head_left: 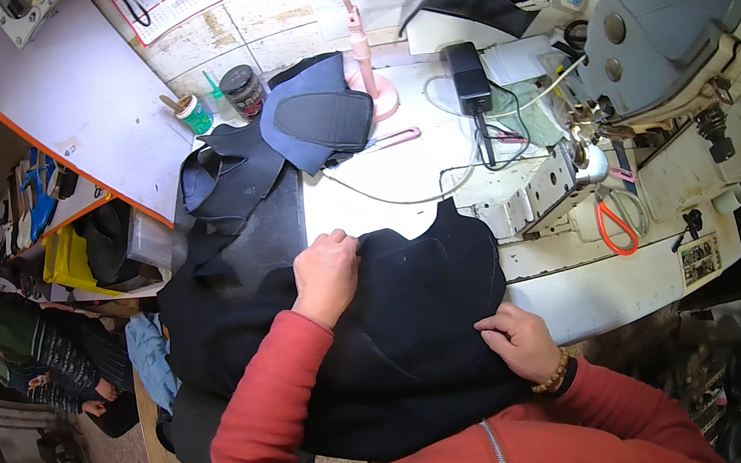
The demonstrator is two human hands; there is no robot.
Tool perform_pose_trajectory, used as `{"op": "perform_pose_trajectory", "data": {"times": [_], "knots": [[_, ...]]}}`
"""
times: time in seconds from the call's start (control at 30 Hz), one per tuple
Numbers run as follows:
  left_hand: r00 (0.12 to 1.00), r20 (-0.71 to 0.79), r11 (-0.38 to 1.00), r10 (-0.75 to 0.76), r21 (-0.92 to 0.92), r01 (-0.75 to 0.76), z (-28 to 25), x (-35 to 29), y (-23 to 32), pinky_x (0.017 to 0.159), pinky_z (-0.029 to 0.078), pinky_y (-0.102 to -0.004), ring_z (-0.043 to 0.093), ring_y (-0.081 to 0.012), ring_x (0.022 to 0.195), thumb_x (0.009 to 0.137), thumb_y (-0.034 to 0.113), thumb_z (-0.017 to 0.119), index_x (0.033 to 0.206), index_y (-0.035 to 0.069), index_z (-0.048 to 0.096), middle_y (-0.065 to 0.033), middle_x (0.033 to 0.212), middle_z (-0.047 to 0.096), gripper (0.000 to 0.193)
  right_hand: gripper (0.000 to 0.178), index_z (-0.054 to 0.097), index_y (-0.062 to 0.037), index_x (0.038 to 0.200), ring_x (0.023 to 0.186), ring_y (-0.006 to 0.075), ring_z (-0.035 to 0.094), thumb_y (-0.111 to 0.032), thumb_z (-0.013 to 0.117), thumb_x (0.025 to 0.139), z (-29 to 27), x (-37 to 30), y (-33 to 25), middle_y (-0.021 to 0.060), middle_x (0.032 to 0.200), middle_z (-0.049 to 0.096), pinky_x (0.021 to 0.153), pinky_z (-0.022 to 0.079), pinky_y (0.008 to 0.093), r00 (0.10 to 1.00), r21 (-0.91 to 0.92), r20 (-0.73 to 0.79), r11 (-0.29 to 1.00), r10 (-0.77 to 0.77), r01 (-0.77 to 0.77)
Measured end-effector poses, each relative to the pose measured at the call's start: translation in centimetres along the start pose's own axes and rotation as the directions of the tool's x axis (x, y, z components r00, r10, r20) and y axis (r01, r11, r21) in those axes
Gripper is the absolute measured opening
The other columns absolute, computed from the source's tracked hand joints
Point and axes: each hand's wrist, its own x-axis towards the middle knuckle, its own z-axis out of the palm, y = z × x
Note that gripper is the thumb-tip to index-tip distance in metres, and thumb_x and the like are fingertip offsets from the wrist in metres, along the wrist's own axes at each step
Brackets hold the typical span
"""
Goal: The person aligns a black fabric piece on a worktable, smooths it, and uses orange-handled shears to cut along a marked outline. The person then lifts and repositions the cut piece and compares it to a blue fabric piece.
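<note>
A large piece of black fabric (407, 324) lies across the table front and hangs over its near edge against my red top. Thin pale lines curve over its surface, and its far right side has a cut, shaped outline. My left hand (328, 274) is closed on the fabric near its far edge, the fingers curled under and partly hidden. At the fabric's right edge, my right hand (521, 342) holds it between thumb and fingers. Beyond the left hand lie dark neoprene-like pieces (232, 176) and a blue-grey padded piece (320, 111).
A sewing machine (653, 33) stands at the right, with orange-handled scissors (616, 228) beside it. A pink stand (362, 54), dark jar (243, 90) and black power adapter (469, 80) are at the back. Another person (56, 356) sits at the far left near shelves (58, 148).
</note>
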Motion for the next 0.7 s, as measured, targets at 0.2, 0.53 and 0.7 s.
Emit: {"op": "perform_pose_trajectory", "data": {"times": [0.2,0.53,0.7], "knots": [[0.994,0.103,0.996,-0.045,-0.071,0.052,-0.1,0.5,-1.1,0.069,0.053,-0.0409,0.066,-0.0302,0.082,0.075,0.012,0.075,0.082,0.009,0.068,-0.0064,0.087,0.064,0.011,0.013,0.075,-0.0022,0.096,0.071,0.0295,0.063,-0.009,0.067,0.087,0.0,0.2,-0.1,0.0129,0.081,0.061,0.065,0.050,0.0368,1.000,-0.003,0.021,1.000,0.007,-0.007],[0.970,0.224,0.977,-0.089,-0.171,0.129,-0.1,1.0,-2.7,0.074,0.053,-0.0457,0.065,-0.0362,0.085,0.078,0.006,0.066,0.081,0.005,0.066,-0.0135,0.091,0.063,0.004,0.014,0.076,-0.0036,0.096,0.071,0.0298,0.063,-0.010,0.068,0.087,0.3,0.1,0.0,0.0130,0.080,0.060,0.064,0.050,0.0369,1.000,-0.016,0.026,1.000,0.014,-0.014],[0.958,0.281,0.995,-0.062,-0.063,0.083,-0.3,1.9,-1.8,0.074,0.054,-0.0450,0.066,-0.0364,0.085,0.077,0.004,0.065,0.085,0.003,0.065,-0.0153,0.092,0.063,0.008,0.013,0.076,-0.0034,0.095,0.072,0.0297,0.063,-0.010,0.068,0.087,0.3,0.2,-0.2,0.0128,0.080,0.061,0.065,0.050,0.0371,1.000,-0.033,0.023,0.999,-0.003,0.004]]}}
